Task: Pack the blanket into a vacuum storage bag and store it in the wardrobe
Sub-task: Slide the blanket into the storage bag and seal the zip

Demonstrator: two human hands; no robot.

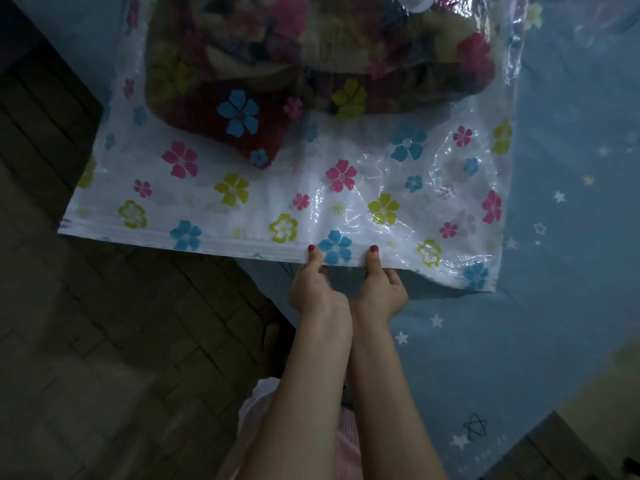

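A clear vacuum storage bag (263, 199) printed with coloured flowers lies on the blue bed, its near end hanging past the bed's corner. Inside it, at the far end, sits the folded blanket (311, 64), dark red and tan with a flower pattern. A white zip strip (194, 237) runs along the bag's near edge. My left hand (311, 282) and my right hand (379, 285) pinch that strip side by side, thumbs on top and fingers underneath. At the top edge part of the bag's white round valve (415, 3) shows.
The bed (540, 306) has a blue sheet with white stars and fills the right side. Dark brick-pattern floor (104, 341) lies to the left. A dark piece of furniture (20, 32) stands at the far left, another dark edge (554, 452) at the bottom right.
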